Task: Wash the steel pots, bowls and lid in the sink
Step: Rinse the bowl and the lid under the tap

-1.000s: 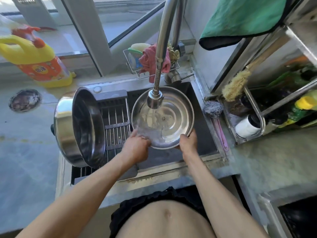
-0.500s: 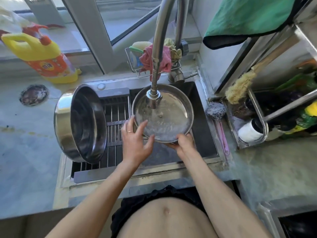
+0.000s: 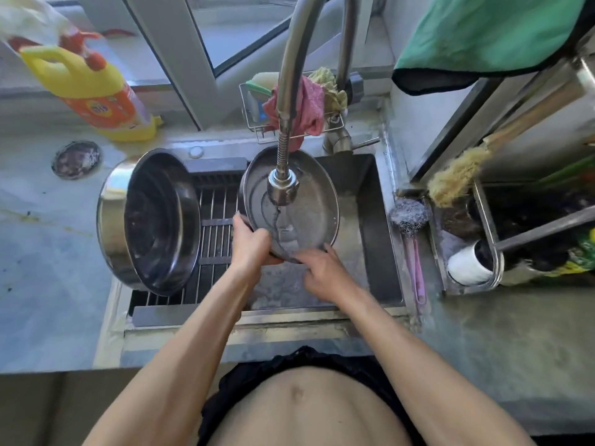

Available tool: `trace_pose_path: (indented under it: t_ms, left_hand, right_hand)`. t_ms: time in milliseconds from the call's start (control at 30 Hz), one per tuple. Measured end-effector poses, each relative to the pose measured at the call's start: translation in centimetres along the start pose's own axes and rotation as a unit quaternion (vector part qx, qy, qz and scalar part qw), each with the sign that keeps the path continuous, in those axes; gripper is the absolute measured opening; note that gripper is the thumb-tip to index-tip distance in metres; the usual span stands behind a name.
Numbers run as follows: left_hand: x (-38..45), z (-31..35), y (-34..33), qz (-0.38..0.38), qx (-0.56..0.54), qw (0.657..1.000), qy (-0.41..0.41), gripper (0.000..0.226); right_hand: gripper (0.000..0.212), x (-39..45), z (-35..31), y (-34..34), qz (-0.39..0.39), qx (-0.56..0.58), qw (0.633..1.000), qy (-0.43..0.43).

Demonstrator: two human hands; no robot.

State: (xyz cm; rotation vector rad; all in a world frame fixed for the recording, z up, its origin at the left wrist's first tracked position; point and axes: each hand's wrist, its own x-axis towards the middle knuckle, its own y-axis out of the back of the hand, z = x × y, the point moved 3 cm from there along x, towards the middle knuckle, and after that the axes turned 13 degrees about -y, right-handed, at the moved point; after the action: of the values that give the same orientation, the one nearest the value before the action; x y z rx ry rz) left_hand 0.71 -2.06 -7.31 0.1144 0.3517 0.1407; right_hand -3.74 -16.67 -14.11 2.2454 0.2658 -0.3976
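Steel round shallow lid (image 3: pixel 299 201) tilted under faucet (image 3: pixel 282 188), rinsing underway; left hand (image 3: pixel 249 244) gripping rim, right hand (image 3: pixel 325 272) flat against lower edge. Next: turning, rinsing other face.

Yellow-orange detergent bottle (image 3: pixel 93 91) on counter left; green cloth (image 3: pixel 489 37) hanging upper right; steel-wool scrubber with pink handle (image 3: pixel 409 217) beside sink.

Steel bowl (image 3: pixel 299 204) now tipped up steeper under the faucet head (image 3: pixel 282 188), inside facing right, vs flatter 1 s ago. Left hand (image 3: pixel 249 243), lifted off with fingers spread 0.5 s ago, again grips the lower-left rim. Right hand (image 3: pixel 325 272) shifted from rim grip to under the bottom edge
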Motion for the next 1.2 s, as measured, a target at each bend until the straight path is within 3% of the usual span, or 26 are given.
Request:
trace_pose_path:
  t_ms: [67, 200, 367, 500, 600, 667, 733, 800, 867, 900, 967, 1000, 1100, 1200]
  left_hand:
    - [0.8, 1.3, 0.8, -0.013, 0.041, 0.999, -0.013, 0.034]
    - [2.0, 2.8, 2.2, -0.032, 0.092, 0.995, -0.011, 0.038]
    - [2.4, 1.5, 2.5, 0.026, 0.168, 0.985, -0.032, 0.029]
    - [2.7, 0.4, 3.0, 0.037, 0.129, 0.991, -0.027, 0.035]
    - [2.6, -0.8, 2.3, 0.027, 0.05, 0.998, 0.038, 0.028]
    - [2.5, -2.0, 1.5, 0.017, -0.001, 0.993, 0.115, 0.023]
    - [2.3, -3.3, 0.6, -0.012, -0.027, 0.982, 0.189, 0.016]
    - [2.0, -4.3, -0.1, -0.049, -0.036, 0.97, 0.237, 0.016]
    - [1.6, -5.2, -0.6, -0.081, -0.038, 0.959, 0.269, 0.019]
    - [1.5, -5.6, -1.0, -0.095, -0.038, 0.953, 0.285, 0.02]
    - [1.2, -6.6, -1.1, -0.103, -0.048, 0.942, 0.316, 0.022]
    - [1.2, -7.1, -1.2, -0.101, -0.058, 0.939, 0.324, 0.026]
    - [0.8, -8.4, -2.6, -0.067, -0.132, 0.928, 0.343, 0.049]
    - [0.0, -8.8, -4.3, -0.045, -0.168, 0.917, 0.36, 0.045]
  right_hand:
    - [0.062, 0.4, 0.3, -0.1, -0.036, -0.094, 0.995, 0.01]
    - [0.063, 2.0, 2.0, 1.8, 0.03, -0.279, 0.959, -0.027]
    - [0.035, 1.8, -0.1, 0.6, 0.013, -0.253, 0.965, 0.067]
    - [0.036, 1.9, 1.7, 2.4, 0.036, -0.212, 0.976, 0.033]
    - [0.048, 1.7, 2.7, 4.7, 0.088, -0.047, 0.995, -0.012]
    - [0.054, 1.1, 2.9, 6.1, 0.181, 0.082, 0.98, -0.014]
    - [0.054, 0.4, 3.1, 7.2, 0.244, 0.205, 0.945, -0.078]
    - [0.049, 0.2, 2.7, 8.5, 0.217, 0.39, 0.881, -0.154]
    - [0.036, 0.5, 3.2, 9.0, 0.177, 0.48, 0.826, -0.237]
    - [0.037, 0.6, 3.8, 9.1, 0.158, 0.469, 0.827, -0.268]
    - [0.057, 0.5, 4.3, 8.9, 0.138, 0.369, 0.865, -0.31]
    - [0.057, 0.4, 4.2, 8.6, 0.143, 0.323, 0.881, -0.316]
    - [0.036, -0.6, 3.3, 8.3, 0.209, 0.267, 0.907, -0.249]
    - [0.06, -1.7, 2.2, 8.4, 0.237, 0.242, 0.925, -0.171]
